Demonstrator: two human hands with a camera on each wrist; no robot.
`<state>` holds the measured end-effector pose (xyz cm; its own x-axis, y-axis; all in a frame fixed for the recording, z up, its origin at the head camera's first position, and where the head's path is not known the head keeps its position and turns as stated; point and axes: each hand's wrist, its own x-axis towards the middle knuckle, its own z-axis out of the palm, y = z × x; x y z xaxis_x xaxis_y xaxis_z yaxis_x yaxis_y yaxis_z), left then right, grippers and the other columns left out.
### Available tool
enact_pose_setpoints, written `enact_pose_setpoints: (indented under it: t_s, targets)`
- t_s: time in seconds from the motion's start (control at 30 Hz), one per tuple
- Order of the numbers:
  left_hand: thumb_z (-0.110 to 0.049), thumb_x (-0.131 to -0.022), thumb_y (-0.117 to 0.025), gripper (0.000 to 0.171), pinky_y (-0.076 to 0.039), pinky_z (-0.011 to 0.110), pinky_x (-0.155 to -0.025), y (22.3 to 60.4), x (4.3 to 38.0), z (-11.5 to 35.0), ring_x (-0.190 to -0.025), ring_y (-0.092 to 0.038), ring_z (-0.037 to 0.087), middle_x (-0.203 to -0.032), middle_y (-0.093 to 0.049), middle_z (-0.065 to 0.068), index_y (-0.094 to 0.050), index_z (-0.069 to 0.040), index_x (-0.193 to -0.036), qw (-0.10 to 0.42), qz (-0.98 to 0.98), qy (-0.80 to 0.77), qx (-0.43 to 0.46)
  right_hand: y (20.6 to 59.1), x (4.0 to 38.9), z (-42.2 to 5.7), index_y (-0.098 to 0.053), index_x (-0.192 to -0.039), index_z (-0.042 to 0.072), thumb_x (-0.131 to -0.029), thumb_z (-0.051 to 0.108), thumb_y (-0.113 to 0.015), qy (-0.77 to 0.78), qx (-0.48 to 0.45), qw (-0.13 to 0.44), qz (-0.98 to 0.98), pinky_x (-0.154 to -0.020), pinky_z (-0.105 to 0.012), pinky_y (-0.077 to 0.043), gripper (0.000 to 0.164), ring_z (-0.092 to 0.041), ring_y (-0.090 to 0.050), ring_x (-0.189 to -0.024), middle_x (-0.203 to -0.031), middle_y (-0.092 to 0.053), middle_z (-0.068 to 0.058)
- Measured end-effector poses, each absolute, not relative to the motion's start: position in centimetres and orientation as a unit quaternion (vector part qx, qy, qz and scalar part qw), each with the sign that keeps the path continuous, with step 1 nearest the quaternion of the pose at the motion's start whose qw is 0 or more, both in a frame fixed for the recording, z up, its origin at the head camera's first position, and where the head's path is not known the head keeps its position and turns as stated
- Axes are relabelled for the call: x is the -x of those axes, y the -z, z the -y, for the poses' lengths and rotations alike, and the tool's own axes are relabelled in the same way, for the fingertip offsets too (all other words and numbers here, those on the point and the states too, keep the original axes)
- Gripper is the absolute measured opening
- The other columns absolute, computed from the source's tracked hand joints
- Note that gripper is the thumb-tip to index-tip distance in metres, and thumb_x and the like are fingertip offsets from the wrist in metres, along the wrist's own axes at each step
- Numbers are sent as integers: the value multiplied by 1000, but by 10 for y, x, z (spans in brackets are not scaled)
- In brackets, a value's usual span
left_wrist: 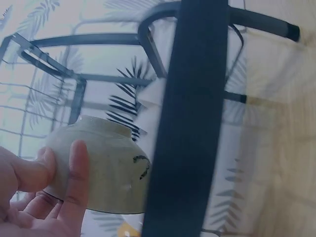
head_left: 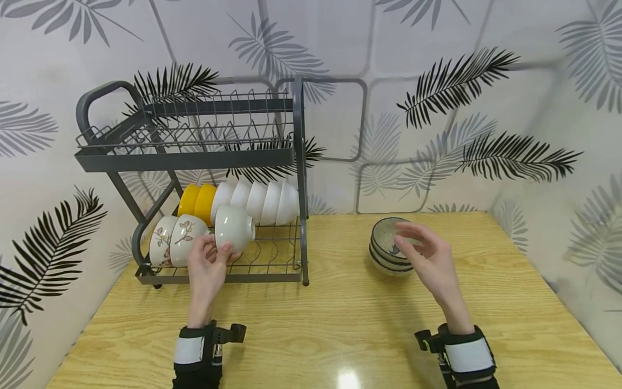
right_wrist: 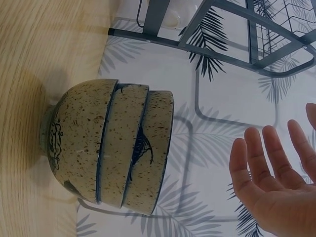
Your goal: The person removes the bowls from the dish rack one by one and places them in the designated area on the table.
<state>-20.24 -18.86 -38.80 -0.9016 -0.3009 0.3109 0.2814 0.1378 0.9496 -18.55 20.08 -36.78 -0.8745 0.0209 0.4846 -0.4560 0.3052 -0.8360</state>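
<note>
My left hand (head_left: 205,266) grips a pale grey-green bowl (head_left: 229,226) tipped on its side over the lower tier of the dish rack. The left wrist view shows thumb and fingers on the bowl (left_wrist: 111,170), which bears a small dark mark; a rack bar hides part of it. Two white bowls with a leafy print (head_left: 187,240) stand on edge just left of it. At the right, my right hand (head_left: 432,259) hovers by a nested stack of three speckled bowls (right_wrist: 121,143), fingers spread and holding nothing.
Behind the held bowl, yellow bowls (head_left: 196,202) and several white bowls (head_left: 272,202) stand in a row. The rack's upper tier (head_left: 194,159) overhangs them, and a dark post (head_left: 302,216) bounds the right side. A patterned wall (head_left: 335,119) backs the wooden table (head_left: 316,324).
</note>
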Motion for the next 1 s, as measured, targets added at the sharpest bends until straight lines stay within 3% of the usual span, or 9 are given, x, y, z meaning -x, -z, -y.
enact_pose_setpoints:
  t_s: [0.07,0.23,0.3,0.4,0.53,0.73,0.9,1.0]
  targets:
    - [5,-97,-58,27,-62,22,-75,385,200,186,-83,-68,-3,-118,-62,31,-47,13,-120,232,715,660,4,367,185,-201,-60,-127,-9,-99,7,-62,-575,-139,206,779,-86,-11,-50,32,8,-61,-105,-112,-63,29]
    - [5,-95,-61,26,-62,23,-74,377,194,179,-79,-68,1,-100,-67,-3,-49,13,-117,274,711,645,51,366,184,-200,-60,-128,-9,-99,7,-62,-585,-139,198,774,-86,-11,-52,33,5,-63,-106,-114,-64,28]
    - [5,-95,-62,26,-61,20,-74,375,192,177,-76,-67,2,-96,-66,-10,-49,14,-116,286,707,642,74,366,184,-200,-60,-128,-9,-99,7,-62,-592,-143,195,769,-87,-11,-52,33,3,-64,-108,-114,-65,27]
    - [3,-95,-62,25,-58,16,-74,370,187,173,-75,-66,4,-95,-65,-9,-50,14,-114,300,704,634,111,366,184,-199,-59,-127,-11,-99,4,-61,-616,-158,184,749,-87,-12,-54,32,-1,-66,-109,-116,-67,23]
    - [4,-94,-64,22,-56,13,-73,366,183,169,-75,-63,5,-92,-64,6,-53,15,-110,331,717,591,167,365,183,-198,-58,-126,-14,-98,0,-60,-655,-185,166,713,-89,-15,-55,31,-5,-67,-109,-116,-70,16]
    - [24,-81,-65,28,-53,7,-77,362,178,161,-82,-61,-1,-92,-64,23,-56,14,-106,372,731,511,258,363,180,-195,-59,-125,-14,-97,-4,-60,-655,-211,168,706,-91,-15,-54,29,-7,-66,-111,-118,-70,12]
    - [26,-75,-71,35,-54,10,-79,358,174,153,-79,-67,16,-92,-68,18,-60,9,-103,402,747,425,317,361,177,-186,-61,-122,-14,-94,-10,-60,-627,-243,199,713,-89,-15,-54,28,-5,-66,-110,-118,-70,13]
    - [25,-73,-73,37,-55,14,-75,356,171,148,-76,-67,20,-92,-69,14,-61,6,-102,397,750,394,352,360,175,-179,-62,-121,-12,-88,-17,-62,-593,-280,234,718,-88,-15,-54,33,-3,-64,-112,-120,-69,10]
